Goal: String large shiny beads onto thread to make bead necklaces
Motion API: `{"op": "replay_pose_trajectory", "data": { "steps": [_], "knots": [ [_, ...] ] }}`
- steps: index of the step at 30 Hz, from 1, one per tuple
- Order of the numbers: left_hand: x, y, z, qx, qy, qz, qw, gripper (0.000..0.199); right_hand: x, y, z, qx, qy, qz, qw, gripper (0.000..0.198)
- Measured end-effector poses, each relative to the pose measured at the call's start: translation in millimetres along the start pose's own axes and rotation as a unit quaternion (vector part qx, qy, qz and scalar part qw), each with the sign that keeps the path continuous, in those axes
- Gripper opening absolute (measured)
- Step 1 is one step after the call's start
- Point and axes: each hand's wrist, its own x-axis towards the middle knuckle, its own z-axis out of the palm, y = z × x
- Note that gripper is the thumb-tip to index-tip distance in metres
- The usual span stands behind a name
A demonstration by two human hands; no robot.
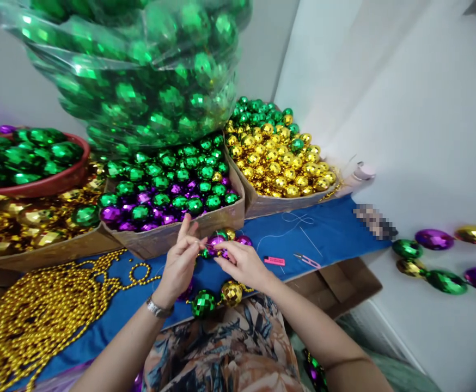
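Observation:
Close together above the blue cloth, my two hands meet at a bead necklace of large faceted green, gold and purple balls. My left hand pinches with thumb and index finger at a part of it, its other fingers raised. Opposite, my right hand has closed fingers on the necklace, beside a purple ball. Their fingertips nearly touch, and the exact bit between them is too small to make out. Nearer my lap hang a green ball and a gold ball of the necklace.
Boxes of green and purple balls and gold balls stand behind. Above is a clear bag of green balls; left, a red basin and gold bead strands. Right lie a pink lighter, thread snips and thread.

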Motion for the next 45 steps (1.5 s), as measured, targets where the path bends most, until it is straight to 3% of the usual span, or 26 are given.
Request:
{"op": "replay_pose_trajectory", "data": {
  "steps": [5, 10, 14, 18, 23, 28, 31, 36, 41, 45],
  "knots": [
    [5, 14, 10, 0.203, -0.057, 0.101, 0.972, 0.015, 4, 1, 12, -0.017, 0.035, -0.018, 0.999, 0.019],
    [8, 19, 10, 0.264, -0.05, 0.13, 0.954, 0.016, 8, -4, 2, 0.045, 0.028, 0.019, 0.998, 0.026],
    [5, 0, 6, 0.237, -0.03, 0.088, 0.967, 0.011, 19, -12, -17, 0.2, 0.055, 0.094, 0.974, 0.028],
    [3, -23, 8, 0.154, -0.029, 0.042, 0.987, 0.01, 30, -17, -27, 0.268, 0.026, 0.09, 0.959, 0.032],
    [7, -25, 8, 0.022, 0.001, 0.016, 1.0, 0.011, 26, -13, -26, 0.18, 0.019, 0.104, 0.978, 0.03],
    [8, -9, 6, 0.063, -0.019, 0.063, 0.996, 0.008, 18, -11, -17, -0.003, -0.054, 0.029, 0.998, 0.017],
    [10, -10, 7, 0.054, -0.058, 0.075, 0.994, 0.009, 22, -19, -16, 0.012, -0.054, 0.011, 0.998, 0.026],
    [15, -24, 7, 0.045, -0.14, 0.062, 0.987, 0.022, 36, -40, -30, 0.038, 0.01, -0.026, 0.999, 0.03],
    [18, -27, 8, 0.13, -0.241, 0.09, 0.958, 0.039, 51, -45, -40, 0.208, 0.055, -0.011, 0.977, 0.026],
    [20, -18, 6, 0.228, -0.252, 0.172, 0.925, 0.057, 61, -32, -46, 0.394, 0.121, 0.053, 0.909, 0.028]
  ]
}}
